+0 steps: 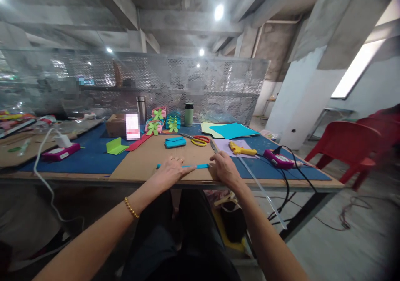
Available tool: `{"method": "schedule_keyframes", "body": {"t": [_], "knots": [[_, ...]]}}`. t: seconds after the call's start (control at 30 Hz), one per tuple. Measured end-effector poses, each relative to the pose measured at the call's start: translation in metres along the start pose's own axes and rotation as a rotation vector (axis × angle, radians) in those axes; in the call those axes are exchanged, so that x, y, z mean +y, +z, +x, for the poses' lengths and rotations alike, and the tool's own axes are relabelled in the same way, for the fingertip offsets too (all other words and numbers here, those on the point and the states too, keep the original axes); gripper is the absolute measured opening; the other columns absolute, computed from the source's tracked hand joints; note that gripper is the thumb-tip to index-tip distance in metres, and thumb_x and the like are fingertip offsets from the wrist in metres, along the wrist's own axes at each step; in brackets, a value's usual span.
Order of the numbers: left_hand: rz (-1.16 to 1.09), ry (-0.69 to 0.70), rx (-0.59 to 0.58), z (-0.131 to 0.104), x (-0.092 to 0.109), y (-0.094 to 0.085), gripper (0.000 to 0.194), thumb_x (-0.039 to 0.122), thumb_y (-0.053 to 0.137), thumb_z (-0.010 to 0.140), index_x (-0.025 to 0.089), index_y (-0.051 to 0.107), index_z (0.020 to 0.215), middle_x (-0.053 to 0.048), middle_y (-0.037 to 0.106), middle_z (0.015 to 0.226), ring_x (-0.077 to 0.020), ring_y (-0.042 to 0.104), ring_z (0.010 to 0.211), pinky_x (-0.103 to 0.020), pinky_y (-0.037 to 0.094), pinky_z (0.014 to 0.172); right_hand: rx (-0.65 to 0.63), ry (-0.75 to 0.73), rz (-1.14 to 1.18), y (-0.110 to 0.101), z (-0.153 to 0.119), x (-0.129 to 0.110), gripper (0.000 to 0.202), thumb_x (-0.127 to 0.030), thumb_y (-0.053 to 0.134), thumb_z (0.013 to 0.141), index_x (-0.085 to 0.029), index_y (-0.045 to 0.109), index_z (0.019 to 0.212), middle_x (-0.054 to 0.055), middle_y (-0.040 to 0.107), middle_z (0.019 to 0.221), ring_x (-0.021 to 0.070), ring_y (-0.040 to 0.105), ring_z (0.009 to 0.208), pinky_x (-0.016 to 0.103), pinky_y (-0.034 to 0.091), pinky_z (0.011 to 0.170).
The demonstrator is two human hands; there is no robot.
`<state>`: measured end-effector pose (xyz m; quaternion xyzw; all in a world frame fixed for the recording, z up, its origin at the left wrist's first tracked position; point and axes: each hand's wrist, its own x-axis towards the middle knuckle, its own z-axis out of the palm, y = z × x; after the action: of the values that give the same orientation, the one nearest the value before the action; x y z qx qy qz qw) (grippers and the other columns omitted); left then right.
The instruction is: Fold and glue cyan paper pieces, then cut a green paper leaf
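Note:
A narrow blue paper strip (pixel 201 166) lies across the brown cardboard sheet (pixel 134 164), close to the table's front edge. My left hand (pixel 173 172) rests flat over the strip's left part, fingers stretched out and pressing it down. Just past the strip's right end is my right hand (pixel 225 168), its fingers curled together; whatever they may hold is hidden. Beyond that hand lies a thin dark grey object (pixel 213 146), too small to name. A folded blue paper piece (pixel 175 142) and scissors (pixel 200 140) with red and yellow handles lie farther back.
A yellow glue gun (pixel 242 149) with a long clear glue stick (pixel 262 189) sits on purple paper at right. Blue paper (pixel 234 130), a green bottle (pixel 188 114), a steel flask (pixel 141 110) and paper-bow pieces (pixel 153 127) stand behind. Purple power strips (pixel 278 159) trail cables.

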<state>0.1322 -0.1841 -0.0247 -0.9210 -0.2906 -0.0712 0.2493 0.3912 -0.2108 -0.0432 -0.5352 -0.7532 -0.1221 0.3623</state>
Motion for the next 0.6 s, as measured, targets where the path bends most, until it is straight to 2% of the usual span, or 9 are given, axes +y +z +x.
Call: {"method": "schedule_keyframes", "body": {"t": [0.07,0.17,0.27,0.33,0.43,0.53,0.6], "knots": [[0.008,0.004,0.011,0.0,0.0,0.001,0.051,0.02,0.043,0.101,0.043,0.043,0.146,-0.009,0.062,0.101,-0.0212,0.061,0.09,-0.031,0.035,0.075,0.033,-0.06,-0.107,-0.005,-0.008,-0.018,0.027,-0.006,0.043,0.092,-0.016,0.068,0.098,0.013,0.065,0.101,0.0259,0.056,0.097,0.037,0.042,0.082],[0.01,-0.003,0.032,-0.001,0.0,0.0,0.047,0.024,0.045,0.101,0.042,0.044,0.145,-0.01,0.062,0.105,-0.0213,0.061,0.091,-0.031,0.036,0.076,-0.052,-0.182,-0.183,-0.004,-0.016,-0.051,0.018,-0.015,0.05,0.097,-0.018,0.067,0.102,0.011,0.066,0.104,0.0252,0.055,0.097,0.037,0.04,0.084],[0.006,-0.009,0.034,-0.001,0.001,-0.001,0.043,0.028,0.046,0.101,0.039,0.049,0.142,-0.011,0.061,0.109,-0.0216,0.061,0.092,-0.031,0.037,0.078,-0.108,-0.202,-0.197,0.001,-0.021,-0.07,0.014,-0.026,0.054,0.098,-0.021,0.066,0.103,0.009,0.067,0.105,0.0239,0.056,0.097,0.037,0.04,0.087],[0.007,-0.004,0.036,-0.001,0.001,0.001,0.044,0.027,0.045,0.102,0.039,0.048,0.144,-0.011,0.062,0.107,-0.021,0.061,0.091,-0.031,0.037,0.078,-0.085,-0.156,-0.183,0.0,-0.02,-0.066,0.015,-0.026,0.054,0.099,-0.021,0.066,0.105,0.009,0.068,0.107,0.0236,0.057,0.098,0.037,0.04,0.087],[0.009,0.003,0.051,-0.001,0.001,0.006,0.049,0.023,0.044,0.102,0.041,0.042,0.147,-0.01,0.062,0.103,-0.0203,0.06,0.091,-0.031,0.037,0.078,-0.056,-0.069,-0.166,-0.004,-0.013,-0.04,0.016,-0.02,0.055,0.097,-0.019,0.069,0.106,0.01,0.068,0.107,0.0247,0.057,0.102,0.036,0.042,0.085],[-0.01,0.006,0.048,0.0,-0.003,0.009,0.05,0.021,0.045,0.101,0.041,0.045,0.147,-0.01,0.062,0.1,-0.0207,0.06,0.093,-0.031,0.038,0.079,-0.164,-0.116,-0.108,-0.007,-0.001,-0.014,0.018,-0.017,0.059,0.094,-0.019,0.071,0.107,0.01,0.069,0.107,0.0235,0.058,0.102,0.034,0.043,0.085],[-0.065,0.003,0.031,0.001,-0.007,0.008,0.048,0.02,0.044,0.101,0.039,0.049,0.144,-0.01,0.061,0.099,-0.0205,0.06,0.091,-0.031,0.039,0.079,-0.243,-0.171,-0.089,-0.005,0.007,-0.005,0.017,-0.018,0.057,0.096,-0.02,0.073,0.102,0.009,0.07,0.102,0.022,0.059,0.097,0.034,0.043,0.087]]}}
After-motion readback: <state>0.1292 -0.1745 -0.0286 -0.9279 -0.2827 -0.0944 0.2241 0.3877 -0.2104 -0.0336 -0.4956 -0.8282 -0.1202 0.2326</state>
